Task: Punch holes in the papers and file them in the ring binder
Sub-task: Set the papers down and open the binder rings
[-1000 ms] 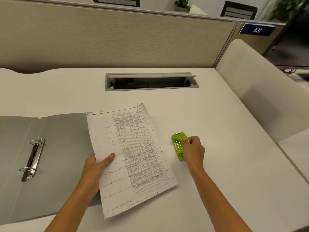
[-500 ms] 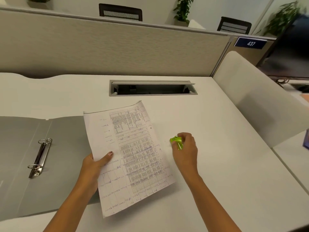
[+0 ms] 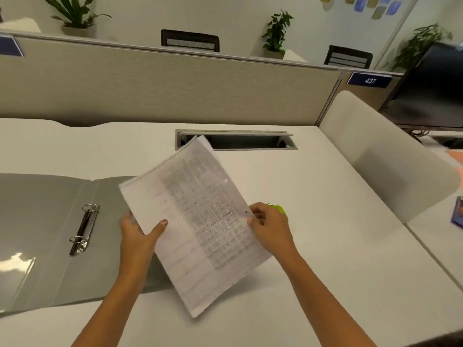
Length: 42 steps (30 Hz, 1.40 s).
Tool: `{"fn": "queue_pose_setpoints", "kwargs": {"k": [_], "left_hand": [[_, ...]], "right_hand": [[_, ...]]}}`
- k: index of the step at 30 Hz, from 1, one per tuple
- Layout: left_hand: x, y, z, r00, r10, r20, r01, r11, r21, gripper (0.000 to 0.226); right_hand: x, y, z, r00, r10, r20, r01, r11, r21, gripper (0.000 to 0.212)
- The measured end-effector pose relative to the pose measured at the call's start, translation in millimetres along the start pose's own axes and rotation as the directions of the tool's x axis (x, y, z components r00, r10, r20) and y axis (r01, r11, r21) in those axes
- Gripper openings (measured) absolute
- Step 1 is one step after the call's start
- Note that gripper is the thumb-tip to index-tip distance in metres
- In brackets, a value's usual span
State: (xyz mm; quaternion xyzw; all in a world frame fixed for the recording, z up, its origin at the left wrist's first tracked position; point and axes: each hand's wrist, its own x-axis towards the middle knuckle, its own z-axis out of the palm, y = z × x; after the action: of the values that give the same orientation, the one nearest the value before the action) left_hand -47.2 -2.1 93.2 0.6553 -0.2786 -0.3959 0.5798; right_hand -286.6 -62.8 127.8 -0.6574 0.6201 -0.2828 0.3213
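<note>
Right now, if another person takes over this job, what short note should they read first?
Left hand: grips the left edge of the papers.
Right hand: pinches their right edge.
Papers: held tilted above the desk; two holes show near the right edge.
Green hole punch: on the desk, behind the right hand.
Ring binder: lies open at left, rings empty.
Left: put the papers on the rings.

Matt paper sheets [image 3: 200,221] — shiny metal rings [image 3: 82,229]
</note>
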Motion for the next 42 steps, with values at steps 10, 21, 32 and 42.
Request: {"fn": "queue_pose_setpoints", "kwargs": {"k": [10,21,32,42], "left_hand": [[-18.2,86.0,38.0,0.514,0.77,0.379,-0.672,0.086,0.736,0.087],[-17.8,97.5,51.4,0.713,0.536,0.452,-0.664,0.309,0.681,0.021],[3.6,81.5,26.5,0.856,0.491,0.161,-0.512,0.761,0.399,0.015],[7.0,45.6,23.5,0.962,0.247,0.118,-0.26,0.959,0.109,0.025]], "right_hand": [[6.0,-93.4,-51.7,0.918,-0.394,0.044,0.357,0.774,-0.523,0.017],[22.4,-102.6,-35.7,0.549,-0.828,0.116,0.602,0.295,-0.742,0.035],[6.2,-42.3,-0.4,0.746,-0.552,-0.373,0.55,0.826,-0.123,0.074],[-8.7,-18.5,16.3,0.981,0.138,-0.14,-0.043,0.846,0.531,0.028]]}}
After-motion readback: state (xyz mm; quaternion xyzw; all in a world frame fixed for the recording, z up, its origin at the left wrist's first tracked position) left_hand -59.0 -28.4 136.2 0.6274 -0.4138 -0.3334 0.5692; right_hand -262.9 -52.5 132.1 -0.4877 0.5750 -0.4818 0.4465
